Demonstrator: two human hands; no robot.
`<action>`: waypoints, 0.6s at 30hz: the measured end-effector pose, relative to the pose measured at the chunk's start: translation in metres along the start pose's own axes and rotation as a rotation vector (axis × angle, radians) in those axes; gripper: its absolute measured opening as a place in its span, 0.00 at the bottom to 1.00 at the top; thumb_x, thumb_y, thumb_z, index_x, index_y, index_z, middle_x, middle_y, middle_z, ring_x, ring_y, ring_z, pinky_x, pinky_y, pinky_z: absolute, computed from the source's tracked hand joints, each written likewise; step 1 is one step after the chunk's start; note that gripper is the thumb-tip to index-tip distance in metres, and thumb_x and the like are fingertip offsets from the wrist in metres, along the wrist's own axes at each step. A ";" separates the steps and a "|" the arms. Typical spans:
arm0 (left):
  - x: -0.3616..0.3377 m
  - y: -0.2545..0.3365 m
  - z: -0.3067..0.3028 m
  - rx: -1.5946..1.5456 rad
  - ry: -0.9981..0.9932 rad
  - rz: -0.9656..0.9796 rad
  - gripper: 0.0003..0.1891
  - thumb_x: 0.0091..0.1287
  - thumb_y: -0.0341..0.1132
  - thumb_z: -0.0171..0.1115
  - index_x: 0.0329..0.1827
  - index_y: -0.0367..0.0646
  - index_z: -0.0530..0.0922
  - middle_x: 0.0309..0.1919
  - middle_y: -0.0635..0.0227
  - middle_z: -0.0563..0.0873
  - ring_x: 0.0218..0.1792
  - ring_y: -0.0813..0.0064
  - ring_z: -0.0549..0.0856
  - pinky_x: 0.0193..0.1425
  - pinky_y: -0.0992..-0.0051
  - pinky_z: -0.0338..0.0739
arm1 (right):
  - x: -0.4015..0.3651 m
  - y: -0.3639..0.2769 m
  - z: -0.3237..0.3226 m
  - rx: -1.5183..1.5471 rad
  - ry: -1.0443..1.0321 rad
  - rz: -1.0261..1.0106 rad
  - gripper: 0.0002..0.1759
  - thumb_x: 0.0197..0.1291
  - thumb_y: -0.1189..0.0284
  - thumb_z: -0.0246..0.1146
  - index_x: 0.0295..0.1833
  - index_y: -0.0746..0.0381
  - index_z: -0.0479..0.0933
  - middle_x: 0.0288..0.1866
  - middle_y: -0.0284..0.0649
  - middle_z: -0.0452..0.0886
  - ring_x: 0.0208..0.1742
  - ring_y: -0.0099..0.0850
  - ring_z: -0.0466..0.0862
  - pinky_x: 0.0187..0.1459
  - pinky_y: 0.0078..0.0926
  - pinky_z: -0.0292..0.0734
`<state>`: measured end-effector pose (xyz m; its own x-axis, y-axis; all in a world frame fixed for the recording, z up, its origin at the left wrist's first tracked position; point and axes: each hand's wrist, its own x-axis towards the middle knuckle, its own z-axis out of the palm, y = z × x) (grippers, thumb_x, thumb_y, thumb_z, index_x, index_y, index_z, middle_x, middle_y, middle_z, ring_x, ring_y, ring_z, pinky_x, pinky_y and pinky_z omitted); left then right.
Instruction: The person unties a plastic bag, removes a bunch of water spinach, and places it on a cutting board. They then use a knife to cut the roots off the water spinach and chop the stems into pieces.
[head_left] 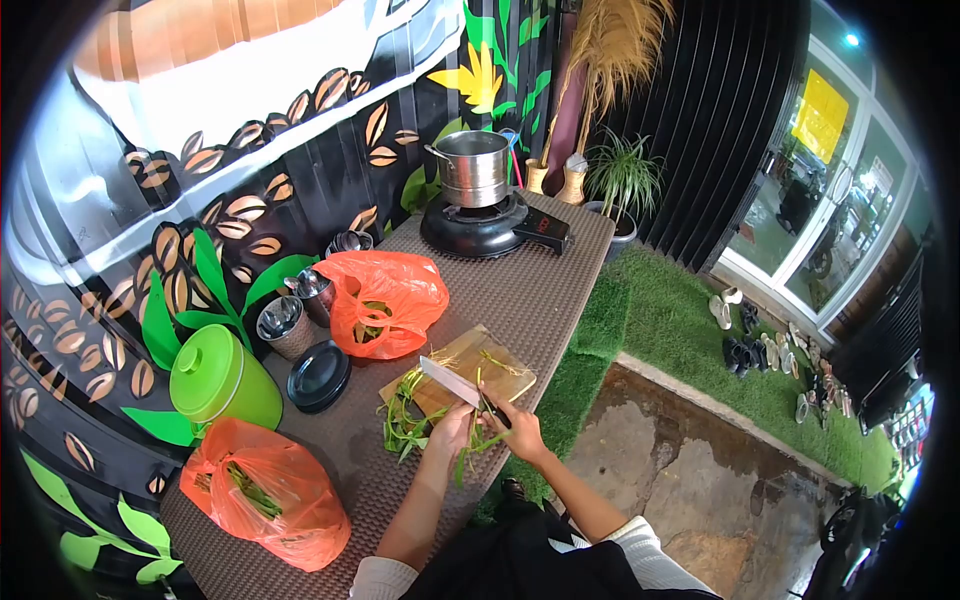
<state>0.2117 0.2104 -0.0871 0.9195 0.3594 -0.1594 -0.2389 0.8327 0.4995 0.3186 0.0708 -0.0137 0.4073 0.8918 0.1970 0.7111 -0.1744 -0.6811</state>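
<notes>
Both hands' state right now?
Left hand: closed, apparently on thin green leafy stems; fingertips partly hidden.
Right hand: closed on the black handle of a silver-bladed metal knife.

Head camera: only view, worn on the person's head, wide and round-edged, facing forward and down.
Sleeves: nearest, entering at bottom edge.
Hands: left hand and right hand close, below centre, seen from above.
Table: seen from above, runs lower left to upper centre.
Stove: farther out, above centre.
Painted wall: fills left side.
Glass door: far, upper right, leaning in frame.
</notes>
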 end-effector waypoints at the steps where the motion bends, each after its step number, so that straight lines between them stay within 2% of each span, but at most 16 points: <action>1: -0.003 0.001 0.005 0.000 0.001 0.000 0.16 0.70 0.28 0.52 0.61 0.42 0.70 0.42 0.66 0.81 0.35 0.75 0.81 0.35 0.77 0.77 | -0.001 -0.003 -0.001 0.112 -0.035 0.053 0.29 0.66 0.56 0.57 0.72 0.33 0.60 0.41 0.45 0.85 0.36 0.46 0.86 0.37 0.39 0.80; 2: -0.005 0.001 0.011 -0.022 -0.005 0.013 0.17 0.70 0.28 0.52 0.62 0.43 0.70 0.43 0.67 0.81 0.36 0.75 0.81 0.35 0.78 0.77 | -0.001 -0.004 0.000 0.112 -0.036 0.053 0.29 0.66 0.56 0.57 0.72 0.33 0.60 0.41 0.45 0.85 0.36 0.46 0.86 0.37 0.39 0.80; 4: -0.010 0.001 0.017 -0.046 -0.010 0.024 0.18 0.70 0.28 0.52 0.62 0.44 0.69 0.44 0.68 0.81 0.37 0.75 0.81 0.35 0.78 0.77 | -0.003 -0.005 0.001 0.283 -0.099 0.153 0.29 0.66 0.57 0.57 0.72 0.37 0.62 0.53 0.45 0.82 0.48 0.44 0.84 0.49 0.36 0.79; 5: -0.013 0.001 0.020 -0.094 0.001 -0.001 0.18 0.70 0.28 0.52 0.63 0.46 0.70 0.44 0.69 0.82 0.37 0.76 0.81 0.35 0.79 0.77 | -0.004 -0.004 0.003 0.282 -0.099 0.154 0.29 0.66 0.57 0.57 0.72 0.37 0.62 0.53 0.45 0.82 0.48 0.44 0.84 0.49 0.36 0.79; 7: -0.011 -0.001 0.014 -0.142 0.011 -0.025 0.18 0.70 0.29 0.53 0.63 0.48 0.70 0.44 0.70 0.82 0.37 0.76 0.81 0.35 0.79 0.77 | -0.005 -0.004 0.007 0.380 0.008 0.037 0.27 0.66 0.64 0.60 0.71 0.47 0.65 0.58 0.42 0.80 0.57 0.34 0.82 0.57 0.30 0.73; 10: -0.010 0.000 0.012 -0.131 0.027 -0.070 0.18 0.70 0.29 0.52 0.63 0.52 0.70 0.44 0.73 0.82 0.37 0.77 0.82 0.35 0.80 0.77 | -0.006 -0.006 0.008 0.411 0.016 0.035 0.26 0.67 0.66 0.59 0.70 0.49 0.66 0.62 0.41 0.78 0.61 0.34 0.79 0.60 0.30 0.71; 14: -0.009 0.000 0.010 -0.092 0.069 -0.046 0.18 0.70 0.29 0.52 0.62 0.53 0.70 0.42 0.73 0.82 0.36 0.78 0.82 0.35 0.80 0.77 | -0.006 -0.006 0.012 0.404 0.000 0.087 0.26 0.66 0.65 0.58 0.70 0.48 0.66 0.62 0.42 0.78 0.60 0.34 0.80 0.59 0.30 0.72; 16: -0.008 0.000 0.009 -0.074 0.077 -0.040 0.17 0.71 0.29 0.52 0.62 0.53 0.70 0.42 0.74 0.82 0.35 0.78 0.82 0.35 0.80 0.77 | -0.005 -0.007 0.017 0.285 0.024 0.143 0.27 0.65 0.58 0.58 0.70 0.41 0.66 0.55 0.43 0.81 0.48 0.43 0.84 0.51 0.36 0.78; 17: -0.008 0.002 0.009 -0.070 0.089 -0.043 0.16 0.71 0.30 0.53 0.60 0.53 0.71 0.40 0.73 0.81 0.34 0.78 0.81 0.35 0.79 0.77 | -0.004 -0.008 0.018 0.284 0.025 0.139 0.27 0.65 0.58 0.58 0.70 0.41 0.66 0.55 0.43 0.81 0.48 0.43 0.84 0.51 0.36 0.78; 18: -0.008 0.003 0.009 -0.067 0.102 -0.046 0.14 0.71 0.32 0.54 0.58 0.53 0.72 0.38 0.72 0.81 0.34 0.78 0.81 0.35 0.78 0.77 | -0.004 -0.009 0.018 0.236 0.001 0.175 0.27 0.65 0.57 0.57 0.70 0.41 0.66 0.51 0.45 0.82 0.44 0.44 0.85 0.47 0.36 0.78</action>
<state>0.2066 0.2061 -0.0768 0.8942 0.3585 -0.2682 -0.2210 0.8744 0.4319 0.3004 0.0761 -0.0212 0.5126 0.8563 0.0631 0.4774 -0.2232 -0.8499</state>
